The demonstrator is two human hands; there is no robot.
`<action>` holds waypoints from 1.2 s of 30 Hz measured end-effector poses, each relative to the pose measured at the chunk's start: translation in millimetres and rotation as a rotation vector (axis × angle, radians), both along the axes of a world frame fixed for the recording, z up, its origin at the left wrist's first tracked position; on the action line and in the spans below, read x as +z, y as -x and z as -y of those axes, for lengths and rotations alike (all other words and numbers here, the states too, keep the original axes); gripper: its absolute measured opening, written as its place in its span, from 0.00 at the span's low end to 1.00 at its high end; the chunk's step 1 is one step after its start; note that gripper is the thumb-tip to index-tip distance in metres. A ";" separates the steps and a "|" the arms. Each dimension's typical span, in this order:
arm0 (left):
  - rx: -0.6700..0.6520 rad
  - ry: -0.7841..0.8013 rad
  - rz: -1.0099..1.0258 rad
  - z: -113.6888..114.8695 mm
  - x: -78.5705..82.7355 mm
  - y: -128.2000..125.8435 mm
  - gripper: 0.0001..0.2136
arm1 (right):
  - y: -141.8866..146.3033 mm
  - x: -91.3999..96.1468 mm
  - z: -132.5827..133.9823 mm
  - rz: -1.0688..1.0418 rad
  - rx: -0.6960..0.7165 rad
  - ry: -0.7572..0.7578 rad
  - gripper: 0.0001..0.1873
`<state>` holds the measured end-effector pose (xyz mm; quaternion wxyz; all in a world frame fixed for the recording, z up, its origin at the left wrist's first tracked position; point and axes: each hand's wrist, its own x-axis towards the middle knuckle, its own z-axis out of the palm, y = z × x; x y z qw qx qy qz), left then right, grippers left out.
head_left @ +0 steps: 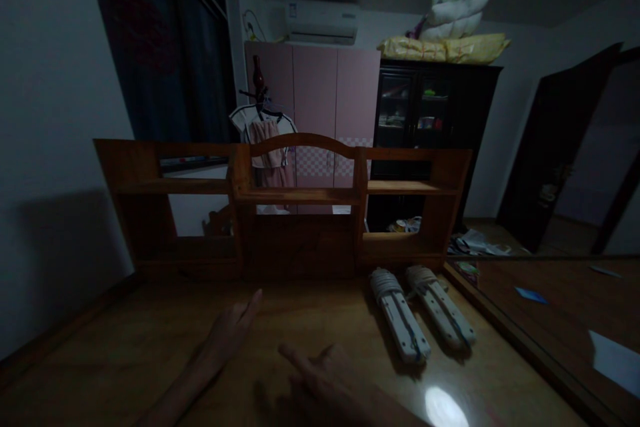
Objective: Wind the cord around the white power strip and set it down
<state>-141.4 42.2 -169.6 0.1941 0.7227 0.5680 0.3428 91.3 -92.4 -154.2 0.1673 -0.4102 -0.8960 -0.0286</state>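
My left hand (227, 333) lies flat on the wooden desk (150, 347), fingers stretched out toward the shelf unit, holding nothing. My right hand (325, 373) hovers low over the desk near the front, index finger extended to the left, the other fingers loosely curled, nothing in it. Two pale, long wrapped objects (400, 313) (440, 307) lie side by side on the desk to the right of my right hand, apart from both hands.
A wooden shelf unit (295, 200) stands along the desk's back edge. A second desk (560, 320) with paper scraps adjoins on the right. Behind are a pink wardrobe (330, 93), a dark cabinet (425, 113), hanging clothes and a door. The room is dim.
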 end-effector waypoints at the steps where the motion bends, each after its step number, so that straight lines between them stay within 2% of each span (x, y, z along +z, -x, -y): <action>1: 0.001 0.000 -0.001 0.5 0.4 0.1 0.27 | 0.0 1.6 0.7 0.009 -0.028 -0.009 0.30; 5: 0.012 0.015 -0.009 0.9 0.6 -0.5 0.28 | 0.6 2.1 0.6 0.050 -0.078 -0.019 0.31; 10: 0.037 0.016 -0.003 1.8 2.6 -3.2 0.28 | -0.2 -8.1 -5.3 0.073 -0.061 -0.007 0.27; 16: 0.036 0.002 0.006 2.7 2.5 -4.2 0.28 | -5.0 -14.4 -5.9 0.060 -0.054 0.021 0.07; 18: 0.026 -0.010 -0.002 0.6 -0.3 -2.9 0.28 | -5.9 -9.7 -4.7 0.056 -0.050 0.011 0.08; 22: 0.023 -0.005 -0.049 -5.5 -6.2 0.2 0.28 | -11.6 8.2 -5.3 0.077 -0.166 -0.102 0.22; 26: 0.024 -0.003 -0.074 -8.3 -9.0 1.1 0.28 | -26.8 19.8 -10.8 0.074 -0.314 -0.142 0.22; 28: 0.014 -0.010 -0.067 -8.5 -10.0 0.8 0.28 | -32.8 17.7 -14.2 0.099 -0.322 -0.125 0.23; 31: 0.014 -0.029 -0.060 -8.7 -11.8 0.5 0.28 | -34.0 7.4 -18.1 0.168 -0.226 -0.080 0.25; 34: 0.025 -0.039 -0.062 -9.0 -12.4 0.5 0.27 | -28.4 -4.0 -19.5 0.190 -0.163 -0.044 0.16; 36: 0.024 -0.022 -0.072 -9.2 -11.8 0.4 0.27 | -24.0 -9.1 -18.7 0.186 -0.158 -0.044 0.15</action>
